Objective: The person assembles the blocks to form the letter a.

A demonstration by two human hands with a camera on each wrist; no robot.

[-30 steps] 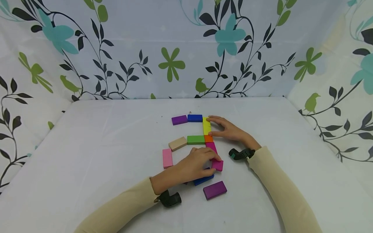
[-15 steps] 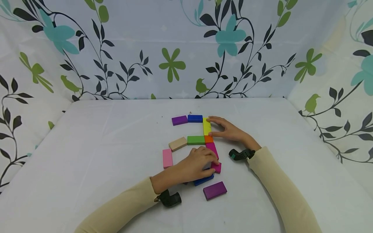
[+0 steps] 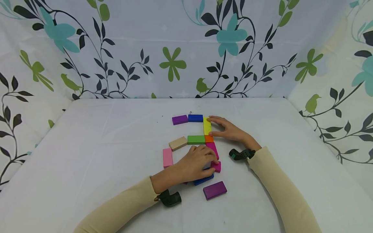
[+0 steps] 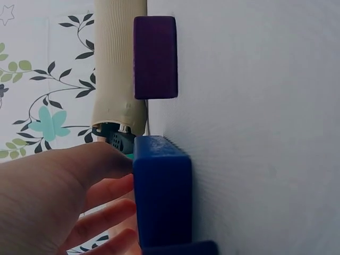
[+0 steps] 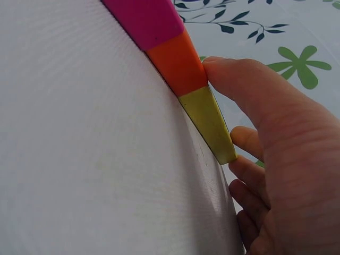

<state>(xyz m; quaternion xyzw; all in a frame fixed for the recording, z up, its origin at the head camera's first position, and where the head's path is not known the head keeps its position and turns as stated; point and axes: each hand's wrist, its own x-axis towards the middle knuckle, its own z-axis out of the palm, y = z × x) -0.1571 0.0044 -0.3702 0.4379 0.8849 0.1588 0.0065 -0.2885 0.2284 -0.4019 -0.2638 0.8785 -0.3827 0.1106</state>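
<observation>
My left hand (image 3: 193, 165) reaches over the row of coloured wooden blocks, its thumb and fingertips pinching the lower magenta block (image 3: 216, 166). Under that hand, partly hidden, lies a blue block (image 3: 204, 180); in the left wrist view this blue block (image 4: 163, 199) stands close by the thumb. My right hand (image 3: 230, 129) holds the yellow block (image 3: 207, 125) with thumb and index finger near its two ends. In the right wrist view the thumb tip is at the orange block (image 5: 179, 65), where it meets the yellow one. Another magenta block (image 3: 212, 149) adjoins the orange one.
Blue (image 3: 195, 118) and purple (image 3: 179, 120) blocks lead left from the yellow block's far end. Green (image 3: 196, 140), tan (image 3: 178, 143) and pink (image 3: 167, 157) blocks curve along the left side. A loose purple block (image 3: 215, 190) lies nearest on the white table (image 3: 96, 161).
The lower magenta block has shifted slightly left and toward me, moved by my left fingers, then a touch back up. My right hand has stayed in place.
</observation>
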